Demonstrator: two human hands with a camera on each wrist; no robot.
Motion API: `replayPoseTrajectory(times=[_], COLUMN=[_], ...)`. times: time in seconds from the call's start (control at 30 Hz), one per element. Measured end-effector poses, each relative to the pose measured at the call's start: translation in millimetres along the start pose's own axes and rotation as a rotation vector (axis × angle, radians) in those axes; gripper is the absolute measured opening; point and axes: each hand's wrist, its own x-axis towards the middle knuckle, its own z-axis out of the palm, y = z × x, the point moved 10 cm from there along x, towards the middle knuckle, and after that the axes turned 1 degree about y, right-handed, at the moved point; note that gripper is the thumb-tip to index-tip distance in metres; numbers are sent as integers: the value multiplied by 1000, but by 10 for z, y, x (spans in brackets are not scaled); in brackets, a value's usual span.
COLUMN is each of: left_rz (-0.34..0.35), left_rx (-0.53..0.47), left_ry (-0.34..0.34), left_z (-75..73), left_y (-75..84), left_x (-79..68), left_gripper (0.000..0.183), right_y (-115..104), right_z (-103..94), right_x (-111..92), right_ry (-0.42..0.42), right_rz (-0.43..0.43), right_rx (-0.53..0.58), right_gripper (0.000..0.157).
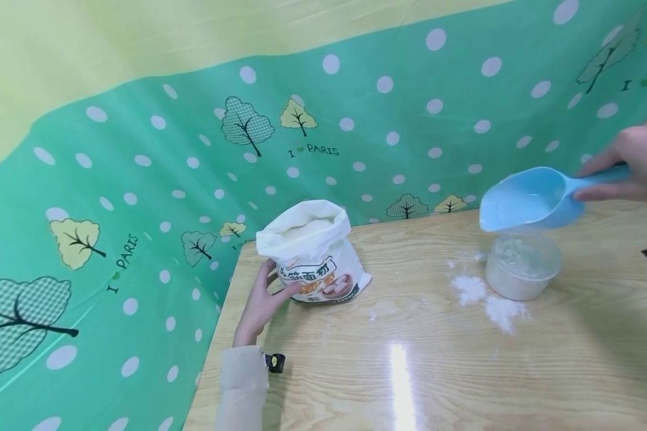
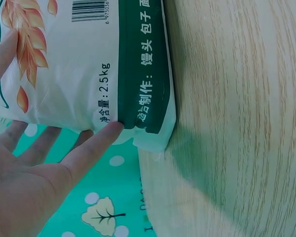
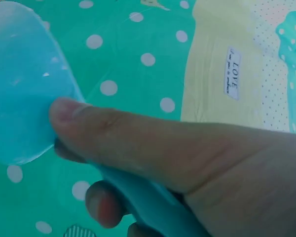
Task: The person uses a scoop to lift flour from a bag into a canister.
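An opened white flour bag (image 1: 323, 272) with a rolled-down rim stands upright on the table, white flour showing inside. My left hand (image 1: 261, 302) holds its left side, the thumb on the printed front and the other fingers along the side, partly hidden behind it. In the left wrist view the bag's barcode and 2.5kg print (image 2: 96, 64) are close to the fingers. At the right, my right hand (image 1: 638, 164) grips the handle of a light-blue scoop (image 1: 528, 194). This scoop is tilted above a clear round tub (image 1: 524, 272) holding whitish contents; the right wrist view shows the thumb pressing near the scoop's base.
Spilled flour (image 1: 504, 312) lies on the wooden table (image 1: 442, 365) by the tub's left side, with fainter traces towards the bag. A green polka-dot cloth (image 1: 366, 129) hangs behind the table and along its left edge.
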Motion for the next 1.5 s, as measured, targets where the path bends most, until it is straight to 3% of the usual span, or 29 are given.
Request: replayPoseTrajectory(times=[0.33, 0.53, 0.77, 1.0, 1.2, 1.3, 1.5], left_rz=[-19, -35, -28, -28, -31, -32, -8], left_rx=[-21, -20, -39, -39, -22, -25, -33], left_ry=[-8, -24, -17, -14, -12, -13, 7], left_z=[-17, 28, 28, 7, 2, -2, -26], left_y=[76, 259, 272, 286, 297, 288, 6], left_x=[15, -102, -119, -114, -112, -104, 19], left_gripper=[83, 82, 80, 83, 85, 84, 85], right_y=[-343, -461, -670, -814, -960, -1097, -1465], right_z=[-251, -278, -357, -339, -335, -354, -392], right_x=[159, 218, 310, 409, 477, 525, 652], right_ry=[-1, -8, 15, -20, 0, 18, 63], right_rz=[26, 34, 0, -13, -44, -67, -161], right_rx=[-15, -12, 48, 103, 133, 149, 168], right_gripper=[43, 51, 55, 59, 54, 50, 42])
